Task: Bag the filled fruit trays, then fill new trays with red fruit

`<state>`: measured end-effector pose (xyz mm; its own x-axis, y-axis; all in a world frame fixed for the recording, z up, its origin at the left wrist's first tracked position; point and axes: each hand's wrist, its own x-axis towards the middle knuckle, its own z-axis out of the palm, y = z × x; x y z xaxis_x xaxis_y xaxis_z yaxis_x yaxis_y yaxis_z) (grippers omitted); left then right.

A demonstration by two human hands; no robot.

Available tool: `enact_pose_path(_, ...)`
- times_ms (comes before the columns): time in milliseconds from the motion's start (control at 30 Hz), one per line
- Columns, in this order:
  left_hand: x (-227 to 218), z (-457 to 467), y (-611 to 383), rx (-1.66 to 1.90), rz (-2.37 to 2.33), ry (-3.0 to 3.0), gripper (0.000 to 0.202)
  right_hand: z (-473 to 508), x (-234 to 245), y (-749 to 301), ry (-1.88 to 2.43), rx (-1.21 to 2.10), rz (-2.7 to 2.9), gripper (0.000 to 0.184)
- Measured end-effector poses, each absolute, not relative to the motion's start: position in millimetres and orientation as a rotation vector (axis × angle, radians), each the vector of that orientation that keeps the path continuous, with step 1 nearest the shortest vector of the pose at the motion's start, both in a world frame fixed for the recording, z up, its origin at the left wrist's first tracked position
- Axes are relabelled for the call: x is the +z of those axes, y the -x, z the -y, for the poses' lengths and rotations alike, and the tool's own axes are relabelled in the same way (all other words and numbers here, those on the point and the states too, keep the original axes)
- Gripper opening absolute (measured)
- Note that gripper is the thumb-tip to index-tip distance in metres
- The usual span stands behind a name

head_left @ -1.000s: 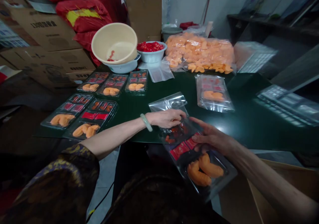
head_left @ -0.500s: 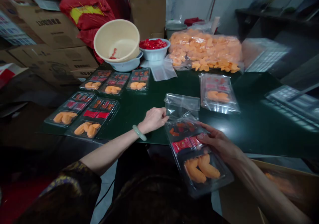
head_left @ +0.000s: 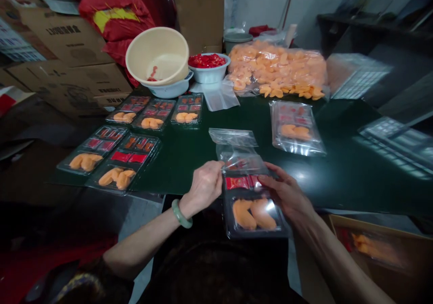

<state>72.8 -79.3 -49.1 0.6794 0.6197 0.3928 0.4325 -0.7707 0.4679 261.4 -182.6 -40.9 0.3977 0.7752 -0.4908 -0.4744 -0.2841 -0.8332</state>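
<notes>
Just over the table's near edge I hold a black compartment tray (head_left: 228,209) partly inside a clear plastic bag (head_left: 233,138). In the tray are orange curved pieces (head_left: 244,214), red packets (head_left: 237,183) and small dark red pieces farther up, blurred by the film. My left hand (head_left: 204,184), with a green bangle at its wrist, is closed on the bag's left edge beside the tray. Gripping the tray's right side is my right hand (head_left: 287,191), its thumb over the red packets. The bag's loose open end lies beyond the tray.
Several filled trays (head_left: 113,171) lie on the dark green table (head_left: 182,159) at left. A bagged tray (head_left: 296,128) lies at right. Behind stand a cream basin (head_left: 157,53), a bowl of red packets (head_left: 209,74) and a big bag of orange pieces (head_left: 277,69). A cardboard box (head_left: 338,225) sits lower right.
The tray and bag have moved up and to the left and now sit straighter. My left hand has come down and nearer, from the bag's mouth to the tray's left side.
</notes>
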Motion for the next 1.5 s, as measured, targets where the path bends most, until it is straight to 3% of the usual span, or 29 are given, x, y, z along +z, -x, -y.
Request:
enact_pose_path(100,-50.6,77.7,-67.2,0.628,-0.787,-2.688,0.024,156.6,-47.6,-259.5,1.604,1.065,0.538,0.052)
enact_pose_path(200,-49.1,67.7,-62.0,0.506,-0.859,-2.770,0.024,143.7,-52.8,-255.6,1.986,0.588,1.010,0.036)
enact_pose_path(300,-46.0,58.3,-58.4,0.468,-0.872,-2.814,0.023,158.4,-55.3,-251.5,2.024,0.107,1.523,0.048)
enact_pose_path(367,-45.4,53.6,-57.2,0.481,-0.804,-2.779,0.024,176.9,-56.7,-252.6,1.867,0.114,1.885,0.070)
enact_pose_path(433,-46.2,48.7,-57.2,0.512,-0.694,-2.710,0.025,191.2,-58.9,-257.8,1.754,0.174,2.159,0.081)
enact_pose_path(633,-39.6,31.7,-61.4,0.480,-0.592,-2.678,0.024,170.6,-66.7,-263.6,1.638,0.036,2.105,0.049)
enact_pose_path(800,-23.4,31.6,-62.3,0.381,-0.657,-2.836,0.022,126.8,-62.6,-243.4,1.812,-0.067,1.858,0.032)
enact_pose_path(933,-23.6,37.0,-55.3,0.418,-0.714,-2.888,0.023,98.7,-58.5,-233.1,1.934,-0.071,1.761,0.033)
enact_pose_path(1067,-36.9,38.4,-41.1,0.569,-0.897,-2.784,0.023,90.4,-49.4,-227.5,1.916,-0.143,1.918,0.051)
enact_pose_path(1233,-50.5,37.9,-25.6,0.725,-1.062,-2.569,0.021,92.4,-36.9,-231.3,1.553,0.040,2.376,0.063)
enact_pose_path(1400,-54.6,40.0,-21.2,0.727,-1.078,-2.536,0.020,71.2,-47.5,-226.5,1.409,0.047,2.413,0.027)
enact_pose_path(1500,-53.5,43.8,-20.2,0.724,-1.051,-2.577,0.022,62.0,-52.4,-216.8,1.431,0.075,2.294,0.015)
